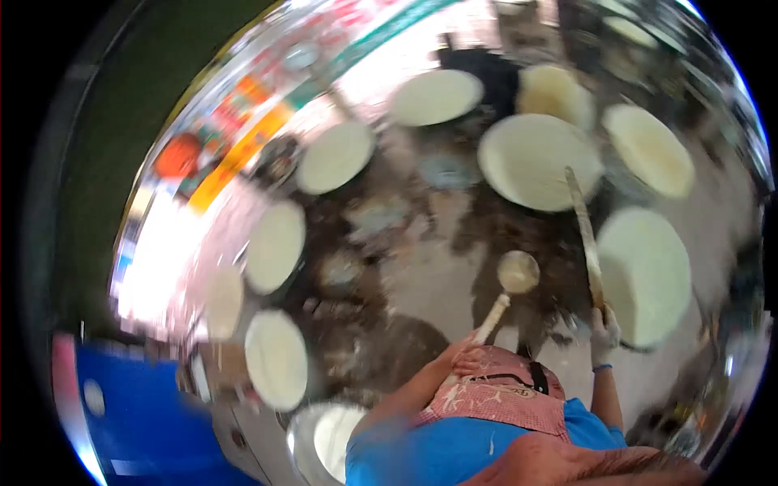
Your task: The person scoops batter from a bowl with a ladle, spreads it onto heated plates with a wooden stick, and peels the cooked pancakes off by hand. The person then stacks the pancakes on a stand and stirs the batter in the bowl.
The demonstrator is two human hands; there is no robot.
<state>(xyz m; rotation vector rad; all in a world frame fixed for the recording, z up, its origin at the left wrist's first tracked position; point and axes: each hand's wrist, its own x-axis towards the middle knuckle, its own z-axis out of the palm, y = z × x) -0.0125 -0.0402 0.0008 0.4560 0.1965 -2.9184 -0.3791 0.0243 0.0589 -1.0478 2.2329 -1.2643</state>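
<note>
My left hand [463,358] is closed around the pale handle of a ladle [519,272], held out in front of the pink checked apron [494,389]. The ladle's round bowl is smeared with a creamy coating and hangs over the dark, wet floor. My right hand [604,334], whitish over the fingers and with a blue band at the wrist, grips the lower end of a long wooden stick [585,231]. The stick points forward, and its far tip overlaps a wide pan of creamy liquid [527,158]. Right beside that hand is another large pale pan [652,275].
More round pans of pale liquid stand around me, including one at the right [648,150], one ahead [438,97] and several along the left [275,360]. A metal-rimmed vessel [301,437] sits close by my left side. A blue panel [154,405] is at lower left.
</note>
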